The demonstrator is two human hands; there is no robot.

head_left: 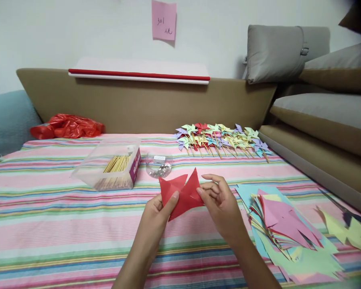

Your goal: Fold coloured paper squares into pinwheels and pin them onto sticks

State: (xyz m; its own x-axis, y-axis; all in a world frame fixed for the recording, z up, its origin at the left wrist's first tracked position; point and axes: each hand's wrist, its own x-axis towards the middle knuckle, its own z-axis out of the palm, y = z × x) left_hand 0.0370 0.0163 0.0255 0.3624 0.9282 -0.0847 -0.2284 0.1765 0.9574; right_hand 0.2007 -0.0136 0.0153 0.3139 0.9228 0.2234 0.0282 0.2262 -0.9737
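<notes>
Between my two hands, above the striped cloth, is a red paper pinwheel blank (180,196) with slit, pointed corners. My left hand (159,214) grips its left part, thumb on top and the other fingers hidden beneath. On the other side, my right hand (218,200) pinches the right corner between thumb and index finger, its other fingers curled. Just beyond the paper stands a clear round tub (152,166) with small shiny metal pieces. To its left, a translucent plastic box (90,170) holds many thin wooden sticks (117,163).
Finished pinwheels on sticks (219,138) lie at the back right. A pile of cut coloured paper (284,220) is by my right forearm, with scissors (345,210) and yellow paper pieces (345,230) beyond. A red plastic bag (72,126) lies back left; grey cushions (325,116) border the right.
</notes>
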